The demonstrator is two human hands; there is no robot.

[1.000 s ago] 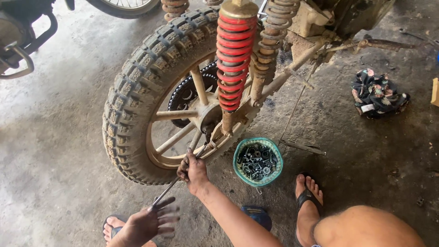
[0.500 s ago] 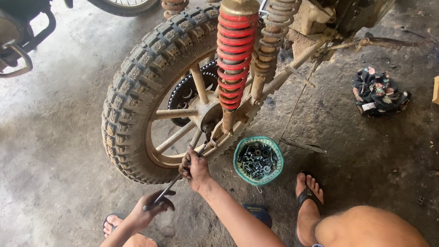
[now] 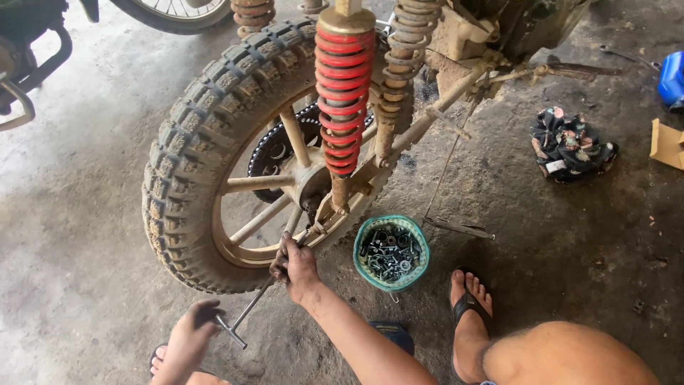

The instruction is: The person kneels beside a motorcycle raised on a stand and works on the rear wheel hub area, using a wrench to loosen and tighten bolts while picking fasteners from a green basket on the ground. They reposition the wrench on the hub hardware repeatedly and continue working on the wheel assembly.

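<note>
Rear wheel [image 3: 214, 157] of the bike is off-road knobby, mud all over, and the T-handle wrench [image 3: 249, 310] runs from the axle area near the swingarm end down toward 7 o'clock. Right hand [image 3: 293, 262] has its fingers wrapped tight round the shaft up near the socket end, just below the red shock spring [image 3: 343, 100]. Left hand [image 3: 191, 341] is down at the crossbar, fingers closed over the handle.

My take on doing this bit well: keep the top hand doing exactly that, steadying the shaft so the socket sits square on the fastener, and let the lower hand do the turning. If the shaft tilts the socket will likely slip and round things off, especially with all that grime. I can't see the fastener itself, it's hidden behind the hand.

Green bowl [image 3: 391, 252] of nuts and bolts sits on the floor at about 3 o'clock from the right hand, near the sandalled foot [image 3: 470, 306]. Handy spot for loose bits.
</note>
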